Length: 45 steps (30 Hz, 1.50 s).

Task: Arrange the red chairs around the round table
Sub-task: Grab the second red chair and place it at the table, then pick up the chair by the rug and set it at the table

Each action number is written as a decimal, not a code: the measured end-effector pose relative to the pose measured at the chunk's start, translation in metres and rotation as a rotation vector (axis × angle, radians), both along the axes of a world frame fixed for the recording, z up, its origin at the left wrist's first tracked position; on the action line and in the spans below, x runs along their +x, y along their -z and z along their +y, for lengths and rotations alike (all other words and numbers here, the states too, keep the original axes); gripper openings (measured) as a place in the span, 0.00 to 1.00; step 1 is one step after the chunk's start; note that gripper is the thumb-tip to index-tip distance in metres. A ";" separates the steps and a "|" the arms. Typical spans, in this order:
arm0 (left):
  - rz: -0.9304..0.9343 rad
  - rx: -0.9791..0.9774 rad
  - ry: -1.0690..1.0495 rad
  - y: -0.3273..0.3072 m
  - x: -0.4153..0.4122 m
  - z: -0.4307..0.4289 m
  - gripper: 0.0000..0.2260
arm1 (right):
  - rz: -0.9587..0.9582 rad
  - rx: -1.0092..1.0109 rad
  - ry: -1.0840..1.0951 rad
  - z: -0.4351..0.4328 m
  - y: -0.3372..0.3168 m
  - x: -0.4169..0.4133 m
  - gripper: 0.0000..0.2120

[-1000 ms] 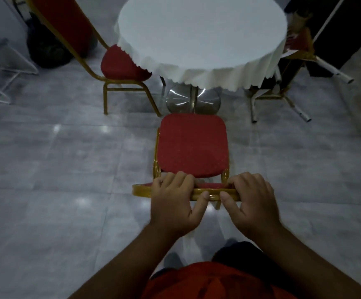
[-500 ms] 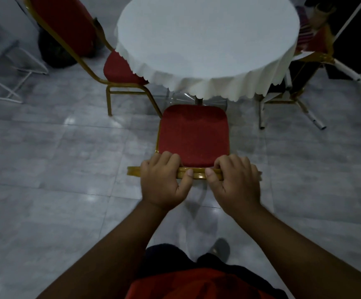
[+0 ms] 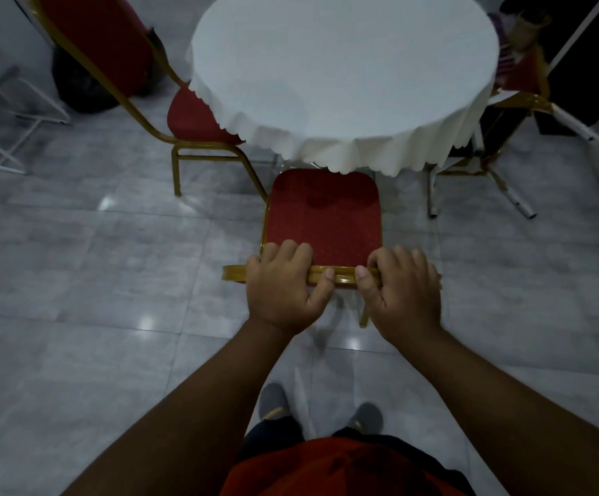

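Hands clasped the gold top rail (image 3: 341,275) of the near red chair (image 3: 325,213): the left hand (image 3: 283,286) wrapped over the rail toward its left end, the right hand (image 3: 400,291) over its right end, thumbs pointing inward along the metal. The chair's padded seat lay directly ahead, its front edge just beneath the scalloped hem of the white tablecloth (image 3: 344,80) covering the round table (image 3: 367,172). A second red chair (image 3: 198,116) stood at the table's left side, seat partly under the cloth, its tall back angled away. A third gold-framed chair (image 3: 516,102) showed partly at the table's right. Grey tiled floor (image 3: 94,281) surrounded them, and grey shoes (image 3: 273,400) appeared below the arms.
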<state>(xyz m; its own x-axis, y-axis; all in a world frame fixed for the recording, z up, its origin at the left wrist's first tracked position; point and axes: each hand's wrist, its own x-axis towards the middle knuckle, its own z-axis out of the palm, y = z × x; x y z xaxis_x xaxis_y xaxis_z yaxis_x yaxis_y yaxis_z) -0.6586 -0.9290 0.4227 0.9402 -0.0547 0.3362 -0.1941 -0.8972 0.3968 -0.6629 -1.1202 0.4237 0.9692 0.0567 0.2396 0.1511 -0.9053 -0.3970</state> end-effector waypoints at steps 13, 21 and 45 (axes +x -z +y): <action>0.059 0.000 0.021 -0.002 0.002 0.003 0.16 | 0.016 -0.014 0.027 0.003 -0.002 0.001 0.19; 0.192 -0.066 0.139 -0.030 0.025 -0.009 0.16 | 0.049 -0.054 0.040 0.000 -0.017 -0.001 0.18; 0.226 0.031 0.565 -0.063 0.066 -0.390 0.24 | 0.196 -0.097 0.562 -0.340 -0.058 -0.016 0.30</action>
